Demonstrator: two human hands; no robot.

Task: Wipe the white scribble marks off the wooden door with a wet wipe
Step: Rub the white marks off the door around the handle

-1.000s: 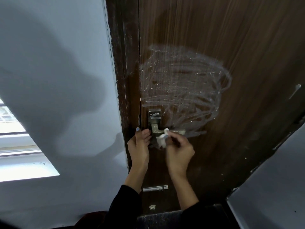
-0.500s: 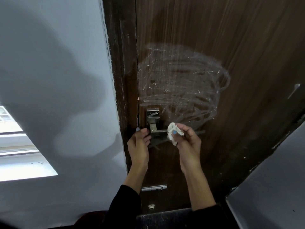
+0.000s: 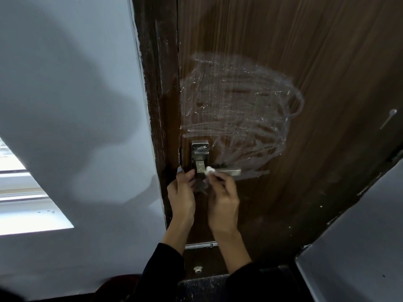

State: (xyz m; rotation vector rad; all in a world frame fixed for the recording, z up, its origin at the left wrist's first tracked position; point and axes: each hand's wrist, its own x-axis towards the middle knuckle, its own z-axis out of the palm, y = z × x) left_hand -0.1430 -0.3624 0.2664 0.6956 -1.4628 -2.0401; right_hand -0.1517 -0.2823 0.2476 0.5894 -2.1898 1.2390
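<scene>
A dark wooden door [image 3: 316,51] fills the middle and right of the view. A broad patch of white scribble marks [image 3: 237,110] covers it above the metal lever handle [image 3: 226,171]. My right hand [image 3: 222,197] pinches a small crumpled white wet wipe [image 3: 209,170] against the handle near its base. My left hand [image 3: 182,192] is just left of it at the lock plate [image 3: 199,158], fingers curled towards the door edge; whether it grips anything I cannot tell.
A dark door frame [image 3: 152,83] runs down the left of the door, beside a pale wall [image 3: 65,83]. A bright window [image 3: 21,192] is at lower left. A metal latch [image 3: 200,245] sits low on the door. Another pale wall [image 3: 359,247] stands at lower right.
My right hand has moved down and left with the wipe, back onto the handle beside my left hand. My left hand has stayed at the lock plate.
</scene>
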